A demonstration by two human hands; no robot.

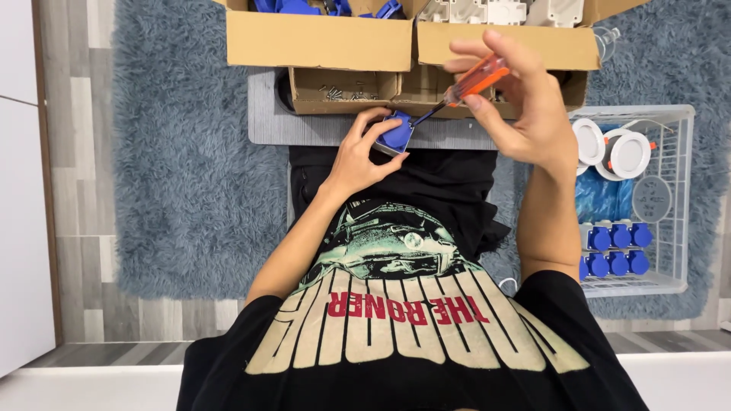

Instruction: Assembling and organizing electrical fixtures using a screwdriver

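A blue socket part (397,134) is gripped against the grey mat (304,125) by the left hand (362,156), fingers (373,116) curled; an orange-handled screwdriver (466,84) is pinched by the right hand (525,106), tip at the part.

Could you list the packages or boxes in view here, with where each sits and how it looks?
Large cardboard box: top left, brown, open, blue parts inside.
Second cardboard box: top right, brown, white parts inside.
Shallow cardboard tray: below them, small metal bits inside.
White wire basket: right, holding blue and white parts.
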